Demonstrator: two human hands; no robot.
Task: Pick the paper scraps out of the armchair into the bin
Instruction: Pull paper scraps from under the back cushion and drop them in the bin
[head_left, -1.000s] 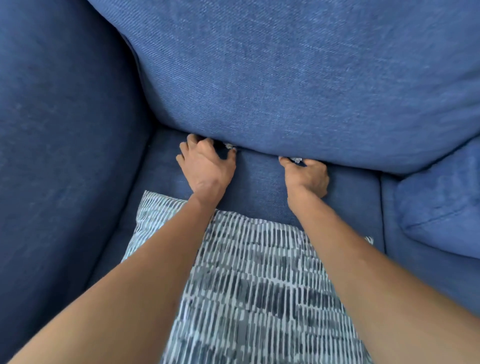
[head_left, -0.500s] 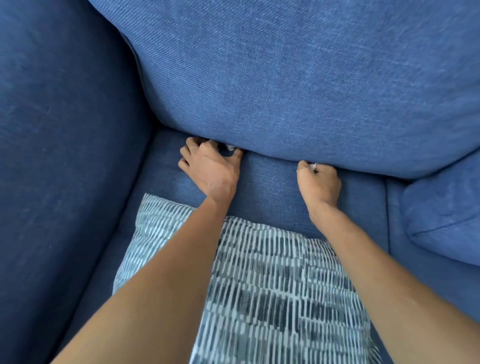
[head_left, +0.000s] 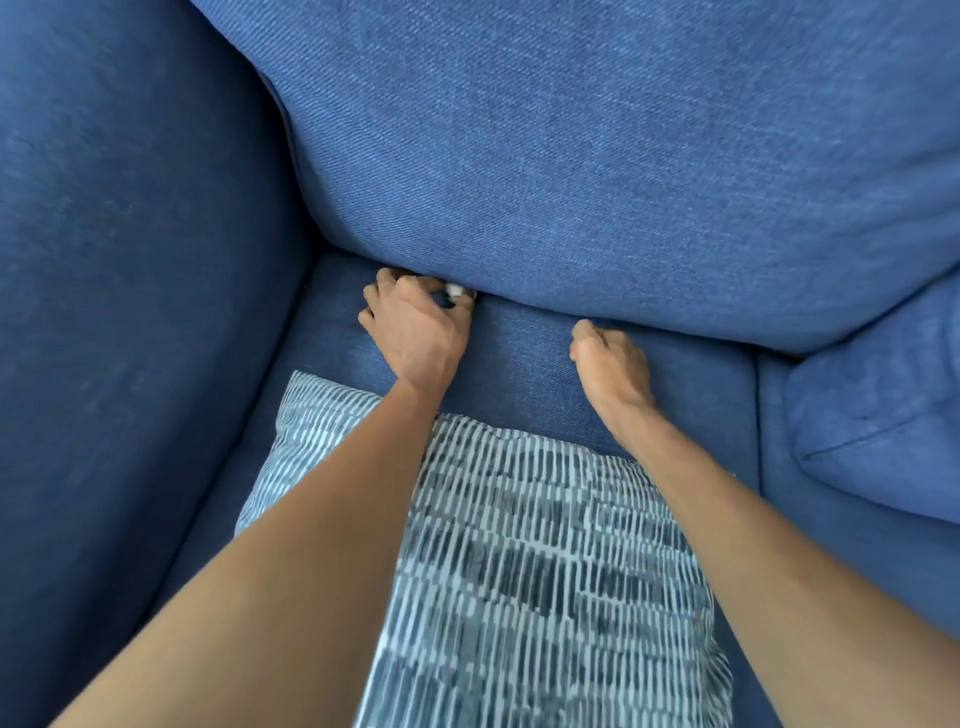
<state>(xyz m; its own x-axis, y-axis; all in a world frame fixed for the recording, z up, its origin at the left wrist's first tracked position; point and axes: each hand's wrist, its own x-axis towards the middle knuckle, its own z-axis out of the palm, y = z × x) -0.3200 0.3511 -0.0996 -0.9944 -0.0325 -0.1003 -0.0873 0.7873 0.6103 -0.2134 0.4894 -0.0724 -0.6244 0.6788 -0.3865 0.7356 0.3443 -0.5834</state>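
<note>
White paper scrap (head_left: 454, 289) is peeking out at the crease under the back cushion (head_left: 597, 171), pinched in the curled left hand (head_left: 418, 325). It's looking easy to shove deeper or tear. Right hand (head_left: 610, 361) is balled shut now; can't tell if it's holding anything, since the scrap showing there before is hidden.

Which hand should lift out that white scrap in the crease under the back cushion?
Left. The left hand is curled right at the paper scrap, fingertips beside it in the crease under the back cushion. The right hand is fisted farther along the crease, no scrap visible there.
</note>
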